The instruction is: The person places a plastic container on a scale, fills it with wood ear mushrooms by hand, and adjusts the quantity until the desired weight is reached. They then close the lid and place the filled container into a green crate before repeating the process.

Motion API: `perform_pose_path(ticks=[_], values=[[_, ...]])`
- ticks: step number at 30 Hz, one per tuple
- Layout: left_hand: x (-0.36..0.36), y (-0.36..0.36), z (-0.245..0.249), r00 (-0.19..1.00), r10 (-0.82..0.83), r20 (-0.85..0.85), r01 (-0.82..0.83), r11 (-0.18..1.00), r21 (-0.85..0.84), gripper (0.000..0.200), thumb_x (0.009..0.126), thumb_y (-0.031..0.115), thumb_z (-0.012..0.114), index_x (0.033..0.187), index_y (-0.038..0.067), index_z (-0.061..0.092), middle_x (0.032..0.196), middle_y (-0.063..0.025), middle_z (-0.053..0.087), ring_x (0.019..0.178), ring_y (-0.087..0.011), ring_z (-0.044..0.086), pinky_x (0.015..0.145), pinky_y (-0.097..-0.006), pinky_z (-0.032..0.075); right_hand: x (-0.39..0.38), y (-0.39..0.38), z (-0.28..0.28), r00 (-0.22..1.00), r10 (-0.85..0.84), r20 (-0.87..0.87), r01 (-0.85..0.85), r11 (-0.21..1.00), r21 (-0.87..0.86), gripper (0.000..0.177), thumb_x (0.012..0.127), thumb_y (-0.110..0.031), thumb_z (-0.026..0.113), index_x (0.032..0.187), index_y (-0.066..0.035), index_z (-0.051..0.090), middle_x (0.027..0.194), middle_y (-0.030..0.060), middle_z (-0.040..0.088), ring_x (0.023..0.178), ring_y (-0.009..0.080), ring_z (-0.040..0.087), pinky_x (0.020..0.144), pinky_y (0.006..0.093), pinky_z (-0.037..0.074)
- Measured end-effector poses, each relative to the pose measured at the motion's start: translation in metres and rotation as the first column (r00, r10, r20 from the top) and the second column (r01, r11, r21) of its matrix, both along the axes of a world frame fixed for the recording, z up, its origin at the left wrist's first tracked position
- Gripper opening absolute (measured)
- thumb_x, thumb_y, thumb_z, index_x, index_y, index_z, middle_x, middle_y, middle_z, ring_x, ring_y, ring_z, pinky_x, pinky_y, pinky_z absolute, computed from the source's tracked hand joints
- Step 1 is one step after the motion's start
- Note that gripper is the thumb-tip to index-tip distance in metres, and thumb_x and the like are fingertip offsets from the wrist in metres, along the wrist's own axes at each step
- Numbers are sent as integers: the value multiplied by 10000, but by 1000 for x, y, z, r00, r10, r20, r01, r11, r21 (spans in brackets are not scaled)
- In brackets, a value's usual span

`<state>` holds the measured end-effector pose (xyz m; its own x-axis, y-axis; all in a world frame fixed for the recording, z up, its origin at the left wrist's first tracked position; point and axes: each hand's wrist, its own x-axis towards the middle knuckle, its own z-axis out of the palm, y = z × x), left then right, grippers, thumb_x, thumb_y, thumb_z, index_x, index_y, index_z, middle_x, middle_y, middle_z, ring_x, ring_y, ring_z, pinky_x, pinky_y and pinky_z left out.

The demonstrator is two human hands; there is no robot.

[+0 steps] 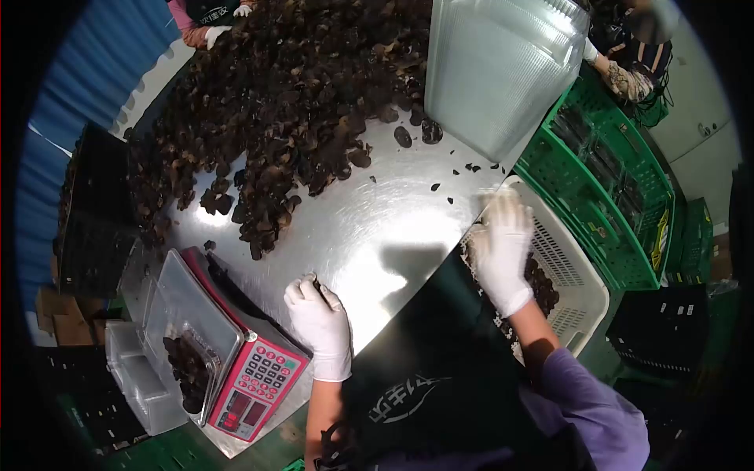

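Observation:
My left hand [320, 328], in a white glove, is over the metal table beside the scale, its fingers curled together. A small dark bit shows at the fingertips, too small to name. My right hand [503, 255], also gloved, is over the table's edge and the white basket [591, 302]; motion smears its fingers. Dark mushroom pieces [542, 286], like wood ear, lie in that basket. To the left stands a red digital scale [263, 385] with a clear plastic tray [177, 298] on it, holding more dark pieces [187, 369].
A large heap of dark mushrooms [314, 86] covers the table's far side. Stacked clear plastic trays [503, 78] stand at the back right, beside green crates [550, 177]. Two other people's gloved hands [216, 35] show at the far edges. Black crates [98, 212] stand left.

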<state>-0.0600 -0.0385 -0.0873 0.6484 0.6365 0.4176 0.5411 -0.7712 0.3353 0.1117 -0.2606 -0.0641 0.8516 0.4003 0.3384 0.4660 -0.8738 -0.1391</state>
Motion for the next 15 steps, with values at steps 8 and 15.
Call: perform_pose_path(ticks=[8,15], values=[[-5,5,-2,998,-8,-62,8,1000,5,234,836,68,606,1058,-4,598,1062,-187,568,1006,-363,554,852,-450,479,8,187,-46,811,524,-260,-535,844,32,702,917,-366,568,1461,20,351,1546,209,312,1466,322,244,1203,522,116],[-8,5,-1,997,-24,-78,23,1000,-14,246,831,54,611,1071,-1,601,1072,-170,582,1016,-349,541,860,-437,472,48,-33,-36,962,-189,-198,182,982,-53,657,938,-333,559,1465,2,353,1509,207,381,1419,317,339,1140,497,248]])
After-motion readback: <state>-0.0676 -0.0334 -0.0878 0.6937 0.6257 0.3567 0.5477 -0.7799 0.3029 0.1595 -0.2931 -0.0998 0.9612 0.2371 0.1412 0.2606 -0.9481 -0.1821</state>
